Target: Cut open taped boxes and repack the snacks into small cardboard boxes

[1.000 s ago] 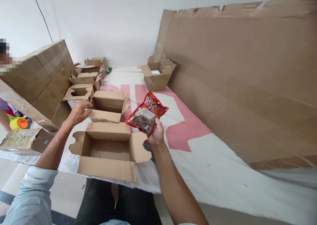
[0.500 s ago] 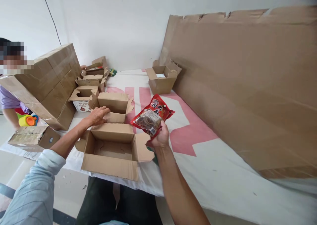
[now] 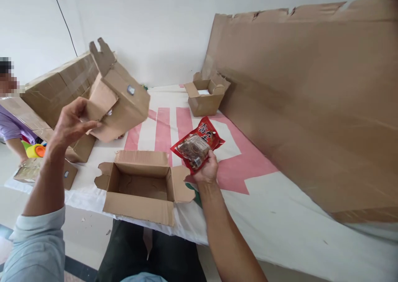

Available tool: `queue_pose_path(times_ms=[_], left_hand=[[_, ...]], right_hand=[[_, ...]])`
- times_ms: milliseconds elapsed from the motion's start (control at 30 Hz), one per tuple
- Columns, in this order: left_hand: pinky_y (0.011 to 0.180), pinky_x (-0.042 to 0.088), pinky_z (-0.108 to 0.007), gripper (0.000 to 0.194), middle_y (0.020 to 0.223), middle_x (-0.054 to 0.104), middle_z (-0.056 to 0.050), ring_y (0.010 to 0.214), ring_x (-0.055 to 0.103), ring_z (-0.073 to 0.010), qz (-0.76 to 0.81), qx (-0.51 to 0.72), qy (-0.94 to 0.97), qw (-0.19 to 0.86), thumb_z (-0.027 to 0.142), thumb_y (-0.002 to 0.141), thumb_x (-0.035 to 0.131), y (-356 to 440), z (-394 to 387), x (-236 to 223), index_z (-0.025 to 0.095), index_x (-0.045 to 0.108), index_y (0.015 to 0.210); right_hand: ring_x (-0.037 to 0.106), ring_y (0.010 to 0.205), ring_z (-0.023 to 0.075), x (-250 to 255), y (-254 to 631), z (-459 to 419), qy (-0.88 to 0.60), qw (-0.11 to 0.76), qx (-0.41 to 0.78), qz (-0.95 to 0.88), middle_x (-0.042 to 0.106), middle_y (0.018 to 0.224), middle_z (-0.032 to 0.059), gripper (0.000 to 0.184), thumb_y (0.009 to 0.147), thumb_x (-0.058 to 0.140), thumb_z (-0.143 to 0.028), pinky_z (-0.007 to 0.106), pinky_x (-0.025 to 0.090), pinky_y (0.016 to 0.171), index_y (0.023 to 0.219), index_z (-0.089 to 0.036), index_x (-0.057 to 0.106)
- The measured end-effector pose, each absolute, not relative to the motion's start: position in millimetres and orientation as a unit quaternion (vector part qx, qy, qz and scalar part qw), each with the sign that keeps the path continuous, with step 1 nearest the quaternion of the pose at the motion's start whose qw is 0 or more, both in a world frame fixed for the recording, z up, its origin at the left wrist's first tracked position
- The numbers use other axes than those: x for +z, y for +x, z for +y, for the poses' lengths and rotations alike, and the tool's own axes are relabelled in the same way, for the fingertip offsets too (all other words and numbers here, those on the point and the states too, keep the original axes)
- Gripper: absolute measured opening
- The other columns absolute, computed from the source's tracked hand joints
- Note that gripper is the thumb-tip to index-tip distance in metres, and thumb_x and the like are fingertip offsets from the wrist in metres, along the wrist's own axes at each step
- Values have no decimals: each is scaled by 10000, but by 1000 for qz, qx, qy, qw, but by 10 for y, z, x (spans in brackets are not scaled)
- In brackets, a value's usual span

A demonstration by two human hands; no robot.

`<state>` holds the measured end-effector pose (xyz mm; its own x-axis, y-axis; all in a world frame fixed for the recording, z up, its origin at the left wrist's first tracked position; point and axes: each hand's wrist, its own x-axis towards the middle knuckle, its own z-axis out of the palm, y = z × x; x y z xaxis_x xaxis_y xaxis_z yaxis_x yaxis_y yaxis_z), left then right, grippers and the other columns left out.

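Note:
My left hand [image 3: 72,122] is raised and closed on a flap of a small open cardboard box [image 3: 120,97], which hangs tilted in the air above the table. My right hand [image 3: 205,171] grips the lower edge of a red snack packet [image 3: 197,143] with a clear window, held just right of an open empty cardboard box [image 3: 141,186] at the table's near edge. That box stands upright with its flaps spread.
A white cloth with pink stripes [image 3: 270,207] covers the table. Another open box [image 3: 205,96] stands at the back. A large cardboard sheet [image 3: 311,104] leans along the right. Big taped cartons [image 3: 59,89] sit at the left, near another person [image 3: 9,124].
My left hand took hold of the second box behind the near one and lifted it up and left, tilting it. The packet in my right hand stayed almost still.

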<state>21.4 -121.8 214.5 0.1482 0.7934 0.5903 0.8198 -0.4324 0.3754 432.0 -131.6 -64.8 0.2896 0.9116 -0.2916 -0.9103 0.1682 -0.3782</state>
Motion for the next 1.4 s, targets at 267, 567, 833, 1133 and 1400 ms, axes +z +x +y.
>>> queue_pose_path(times_ms=[267,567,833,1133,1400], left_hand=[[851,546,-333,316,985,748,-21,925,712,-254,-624,-124,-768,82,188,775,853,-223,-1281,1597,241,655,1015],[1165,459,-525,219,1255,755,-182,1314,658,-423,-672,20,-730,123,202,923,716,-174,-1027,831,256,699,1135],[1205,432,-545,489,1359,723,-200,1379,629,-433,-681,4,-724,112,209,911,743,-149,-1093,662,255,688,1395],[1268,465,-575,966,1617,614,-210,1534,559,-446,-633,-120,-763,50,319,781,960,-308,-1426,880,244,538,1646],[1262,482,-544,923,1715,546,-147,1631,470,-416,-440,-350,-803,199,646,930,877,581,-2031,1967,295,498,1694]], right_hand=[[836,848,218,-612,4273,-1337,-272,751,602,-7,878,1020,29,337,1089,529,-393,382,731,745,1196,-215,794],[847,884,234,-684,4266,-1358,-272,748,605,-33,880,1086,41,317,1044,657,-453,376,730,733,1230,-230,782],[835,759,204,-663,4205,-1396,-305,733,608,-24,886,983,5,270,1026,647,-367,319,702,630,1219,-228,776],[832,962,181,113,4342,-1410,-275,773,538,-194,876,1108,20,240,928,778,-239,314,711,833,1167,-230,798],[735,949,265,1443,3625,-1426,-332,403,285,-804,819,1106,55,317,855,863,-301,388,601,837,1150,-228,771]])
